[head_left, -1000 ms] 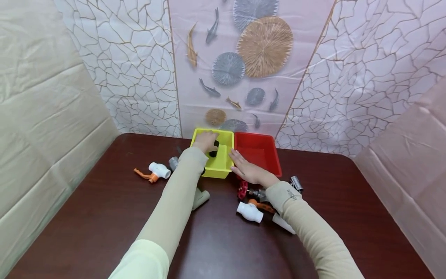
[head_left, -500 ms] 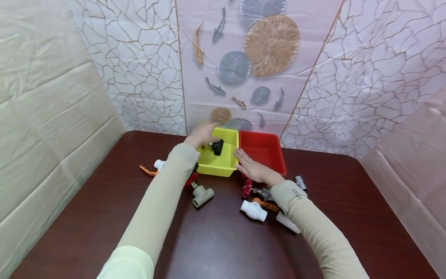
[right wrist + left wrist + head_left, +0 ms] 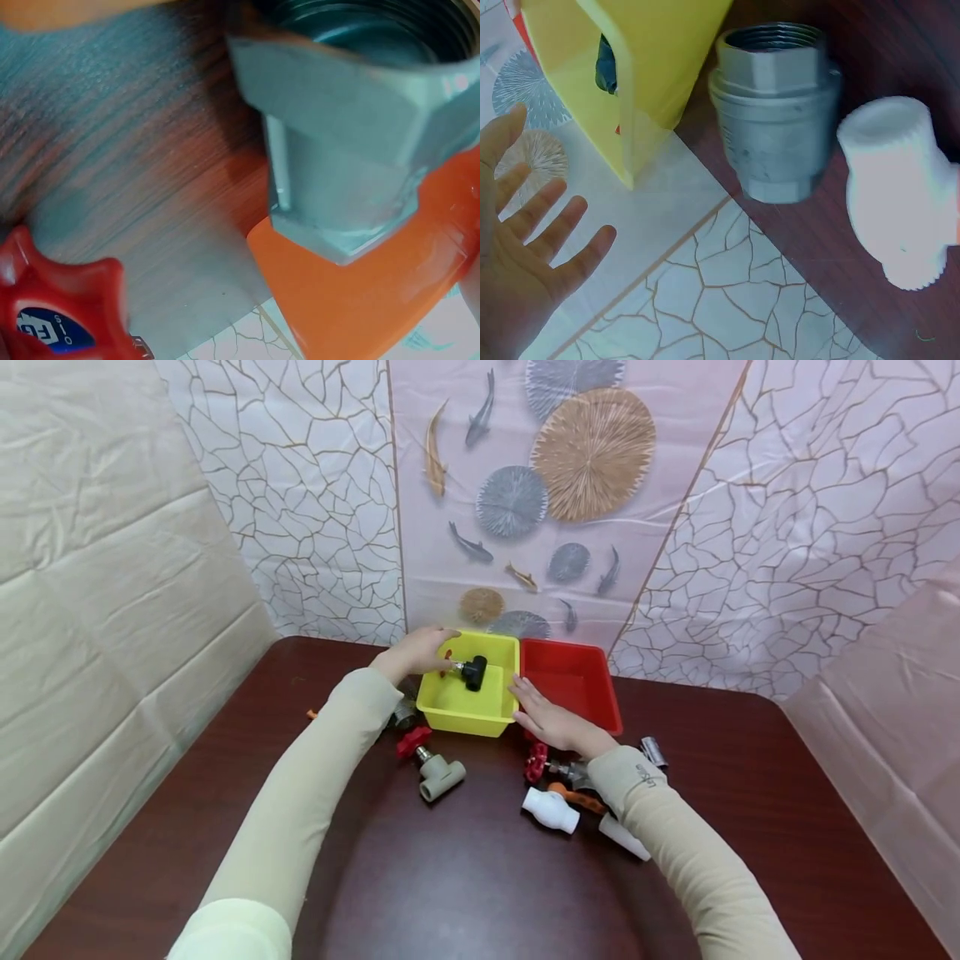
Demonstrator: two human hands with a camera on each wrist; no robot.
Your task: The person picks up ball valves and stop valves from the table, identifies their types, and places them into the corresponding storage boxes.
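I see the left grip (image 3: pixel 411 655) spread, holding nothing, at the yellow bin's (image 3: pixel 467 724) left side. The black tee valve (image 3: pixel 474 673) lies inside, just rightward, stem toward that nearer grip; the right grip (image 3: pixel 553 720), straight-fingered, is by the opposite rim.

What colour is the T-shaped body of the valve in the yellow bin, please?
The T-shaped body is black, showing best in the head view.
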